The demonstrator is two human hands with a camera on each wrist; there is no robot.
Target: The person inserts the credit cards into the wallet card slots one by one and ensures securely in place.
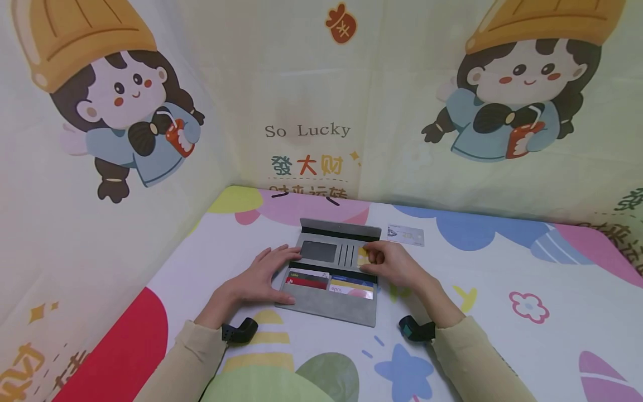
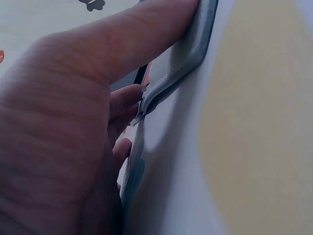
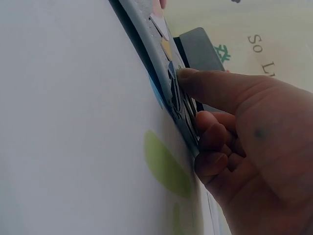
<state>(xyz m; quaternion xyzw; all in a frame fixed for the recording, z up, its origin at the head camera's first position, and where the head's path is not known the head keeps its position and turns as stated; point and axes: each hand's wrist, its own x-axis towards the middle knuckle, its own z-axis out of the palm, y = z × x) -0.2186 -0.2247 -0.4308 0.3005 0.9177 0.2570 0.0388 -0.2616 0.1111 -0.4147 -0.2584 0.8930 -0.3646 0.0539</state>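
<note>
A grey card wallet (image 1: 326, 306) lies unfolded on the table, its top flap raised at the back. Several cards fill the lower pockets, among them a red card (image 1: 306, 282) and a white-and-pink card (image 1: 351, 289). At the upper right section, my right hand (image 1: 394, 262) pinches a yellow card (image 1: 361, 255) between thumb and fingers, covering part of it. My left hand (image 1: 258, 276) rests along the wallet's left side, thumb on the lower panel and outstretched fingers at the upper panel. In the left wrist view, the thumb (image 2: 142, 39) presses on the wallet's corner (image 2: 195, 56).
A silver-grey card (image 1: 406, 235) lies on the table behind the right hand. The patterned tablecloth (image 1: 552, 268) extends to the right. Printed cloth walls (image 1: 402, 111) stand behind the table and on its left. Dark cameras (image 1: 418, 329) are strapped at both wrists.
</note>
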